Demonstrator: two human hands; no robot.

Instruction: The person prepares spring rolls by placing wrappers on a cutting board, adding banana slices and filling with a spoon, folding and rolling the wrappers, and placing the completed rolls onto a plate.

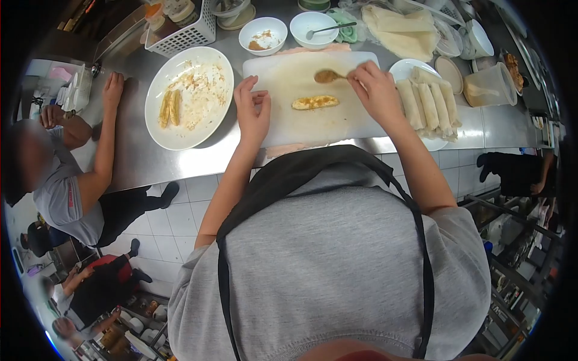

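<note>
My right hand [374,88] grips the handle of a spoon [329,76], whose bowl carries brown sugar-like grains above a white cutting board [283,123]. Just below the spoon, a banana piece [315,102] sprinkled with brown grains lies on the board. My left hand [252,107] hovers at the board's left edge, fingers apart and holding nothing. Left of it stands a large white plate [201,129] with banana pieces [170,109] and brown crumbs. By my right forearm, several pale wrapped rolls [428,103] are stacked on a white plate [436,144].
Behind the board are a bowl with brown grains [263,36], a bowl with a spoon across it [314,30] and pale wrapper sheets [400,31]. A white basket [180,33] holds bottles. A plastic tub [490,85] stands right. A co-worker [72,174] leans on the counter at left.
</note>
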